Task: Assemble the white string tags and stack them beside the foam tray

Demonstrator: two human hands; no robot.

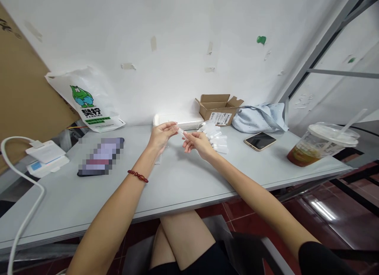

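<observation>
Above the middle of the grey table [189, 184], my two hands meet at a small whitish, partly clear piece [181, 131], too small to name. My left hand [163, 136], with a red bead bracelet on the wrist, pinches its left end. The fingertips of my right hand [197, 144] close on its right end. Just beyond my right hand lie several clear plastic pieces with white parts [218, 143], partly hidden by it. Under my left hand a small clear piece [158, 159] rests on the tabletop.
Along the wall are a white flat stack [177, 119], an open cardboard box [217, 109] and a pale blue cloth bundle [260, 117]. A phone [260, 141] and drink cup [321, 144] stand right. A blurred-screen phone [102, 156], plastic bag [89, 99] and white cable [41, 188] are left.
</observation>
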